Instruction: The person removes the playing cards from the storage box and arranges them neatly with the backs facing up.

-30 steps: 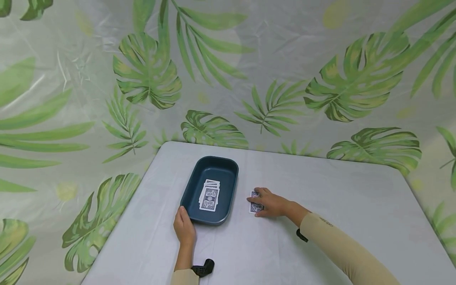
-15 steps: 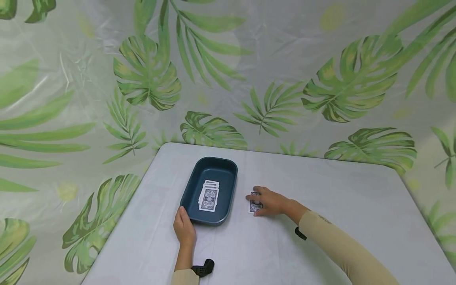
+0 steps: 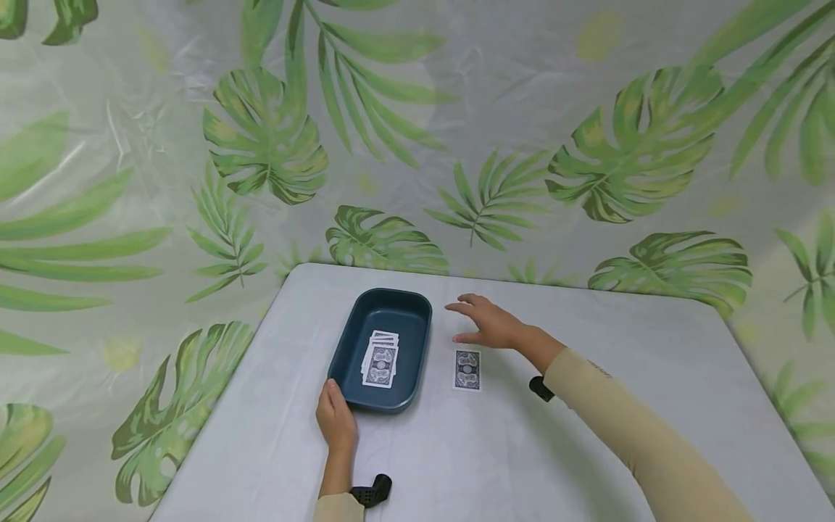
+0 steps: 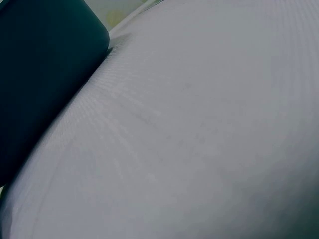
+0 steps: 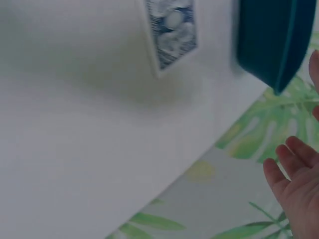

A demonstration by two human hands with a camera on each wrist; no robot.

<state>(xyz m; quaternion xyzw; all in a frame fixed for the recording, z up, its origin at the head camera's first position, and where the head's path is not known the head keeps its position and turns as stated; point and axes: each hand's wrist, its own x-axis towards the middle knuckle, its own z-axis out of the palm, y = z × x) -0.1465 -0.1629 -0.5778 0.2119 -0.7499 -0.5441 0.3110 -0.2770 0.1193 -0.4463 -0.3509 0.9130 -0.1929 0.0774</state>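
Observation:
A dark blue-green rectangular tray (image 3: 394, 317) stands on the white table, and several overlapping playing cards (image 3: 380, 365) lie in it with patterned backs up. My left hand (image 3: 337, 420) grips the tray's near left corner, thumb at the rim; the other fingers are mostly hidden. The left wrist view shows only the tray's outer wall (image 4: 45, 74) and the tablecloth. To the right of the tray, a playing card (image 3: 467, 370) lies back up on the table. My right hand (image 3: 489, 322) hovers just beyond that card, fingers spread and holding nothing; its fingers (image 5: 294, 164) show in the right wrist view.
The white cloth-covered table (image 3: 587, 406) extends to the right and toward me. Behind its far edge hangs a leaf-patterned sheet (image 3: 509, 145). A black strap device (image 3: 372, 491) sits on my left wrist, another (image 3: 541, 388) on my right.
My right hand has come off the card on the table and moved up and away from me. That card is now fully uncovered. The left hand and tray stay put.

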